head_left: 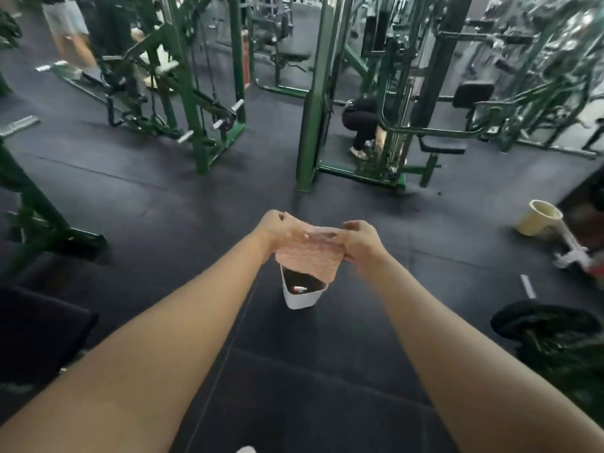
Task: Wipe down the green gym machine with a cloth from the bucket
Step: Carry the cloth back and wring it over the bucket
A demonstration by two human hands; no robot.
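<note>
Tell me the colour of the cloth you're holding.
Pale pink cloth, clearest in the head view.

Two hands (282, 228) (359, 245), one cloth (309, 256), two buckets (300, 299) (539, 220)

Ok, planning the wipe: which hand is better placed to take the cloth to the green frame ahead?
Probably right: left hand and right hand both grip the cloth above the bucket, but the green frame extends rightward.

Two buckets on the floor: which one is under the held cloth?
The white bucket, right below the pink cloth gripped by left hand and right hand; the cream bucket sits far right.
</note>
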